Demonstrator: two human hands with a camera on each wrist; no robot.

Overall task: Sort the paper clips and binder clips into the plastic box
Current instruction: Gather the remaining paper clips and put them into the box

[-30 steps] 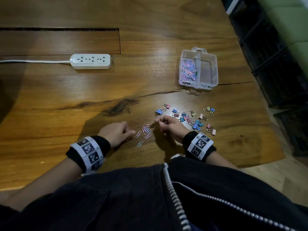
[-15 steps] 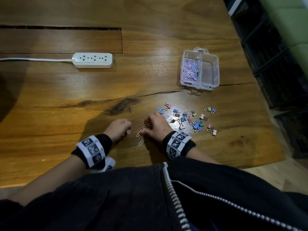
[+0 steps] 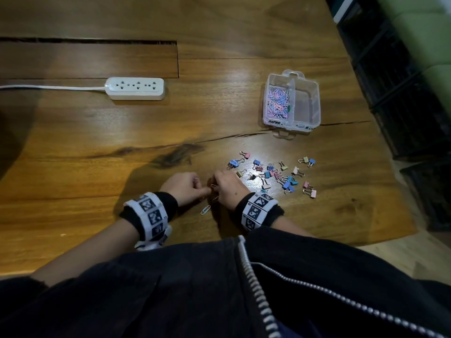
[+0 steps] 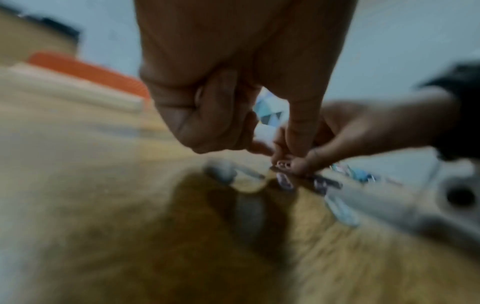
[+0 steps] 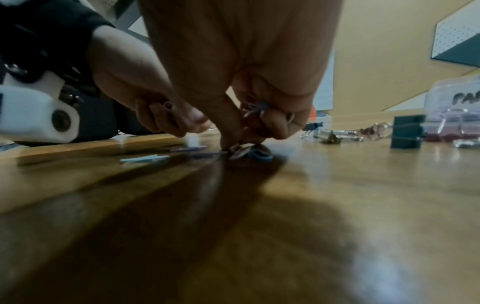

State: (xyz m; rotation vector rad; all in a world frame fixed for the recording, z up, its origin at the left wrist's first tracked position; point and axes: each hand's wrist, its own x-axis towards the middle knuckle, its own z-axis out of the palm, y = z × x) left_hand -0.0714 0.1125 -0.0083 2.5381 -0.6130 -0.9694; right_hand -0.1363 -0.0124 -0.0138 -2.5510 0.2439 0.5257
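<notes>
My right hand point(image 3: 220, 185) holds several paper clips point(image 5: 255, 109) in its curled fingers while its fingertips pinch more paper clips point(image 5: 241, 152) lying on the wooden table point(image 3: 122, 147). My left hand point(image 3: 203, 190) is curled just left of it, fingertips almost touching the right hand, and a small paper clip loop point(image 5: 168, 105) shows between its fingers. One loose paper clip point(image 3: 205, 210) lies nearer me. Coloured binder clips point(image 3: 275, 174) are scattered to the right. The clear plastic box point(image 3: 317, 103) stands farther back; its left compartment holds paper clips point(image 3: 278, 101).
A white power strip point(image 3: 135, 88) with its cable lies far left at the back. The table's right edge point(image 3: 380, 147) runs past the box, with dark shelving beyond. A long slot point(image 3: 87, 41) cuts the tabletop at the back left.
My right hand moved left from beside the binder clips onto the loose paper clips. My left hand moved right to meet it. Fewer loose clips show between the hands.
</notes>
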